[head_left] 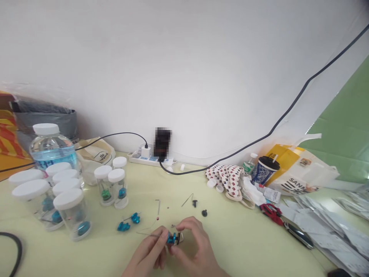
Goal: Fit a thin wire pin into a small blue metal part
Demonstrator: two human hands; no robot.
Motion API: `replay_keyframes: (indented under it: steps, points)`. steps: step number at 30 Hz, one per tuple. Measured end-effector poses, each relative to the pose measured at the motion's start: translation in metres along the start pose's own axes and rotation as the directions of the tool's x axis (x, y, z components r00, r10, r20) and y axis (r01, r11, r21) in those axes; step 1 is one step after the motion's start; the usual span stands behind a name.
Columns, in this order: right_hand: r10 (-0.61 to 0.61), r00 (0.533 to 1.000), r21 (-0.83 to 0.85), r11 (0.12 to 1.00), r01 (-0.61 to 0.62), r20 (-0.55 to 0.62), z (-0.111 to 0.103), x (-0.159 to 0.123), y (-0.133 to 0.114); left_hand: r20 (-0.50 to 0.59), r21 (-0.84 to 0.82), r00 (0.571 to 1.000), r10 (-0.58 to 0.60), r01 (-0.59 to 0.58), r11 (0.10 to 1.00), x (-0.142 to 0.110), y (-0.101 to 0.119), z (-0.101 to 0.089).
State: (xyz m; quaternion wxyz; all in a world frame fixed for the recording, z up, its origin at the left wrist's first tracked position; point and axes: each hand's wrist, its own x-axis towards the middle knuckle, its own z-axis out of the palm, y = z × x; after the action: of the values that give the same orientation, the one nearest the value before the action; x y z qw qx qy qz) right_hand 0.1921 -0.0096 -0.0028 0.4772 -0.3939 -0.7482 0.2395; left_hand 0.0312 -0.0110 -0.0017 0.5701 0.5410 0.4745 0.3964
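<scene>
Low in the middle, my left hand and my right hand meet over the yellow table. Both pinch a small blue metal part between their fingertips. A thin metal key juts left from my left fingers. More blue parts lie just left of the hands. Two loose hex keys and small black screws rest beyond the hands.
Several white-lidded clear jars and a water bottle stand at left. A power strip sits by the wall. Red scissors, a cup, a patterned cloth, bags and papers crowd the right.
</scene>
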Motion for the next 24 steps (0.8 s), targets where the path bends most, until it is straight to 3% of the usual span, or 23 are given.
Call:
replay_keyframes:
  steps: [15,24]
  points:
    - [-0.019,0.999,-0.015,1.000,0.018,-0.045,0.0015,0.0007,-0.0001,0.021,0.027,1.000,0.022,-0.022,0.999,0.0026,-0.0042,-0.0016]
    - [-0.096,0.994,-0.061,0.994,0.093,-0.048,0.0028,0.0020,0.0007,0.073,0.099,0.995,0.063,-0.070,0.993,-0.0011,0.0043,0.0000]
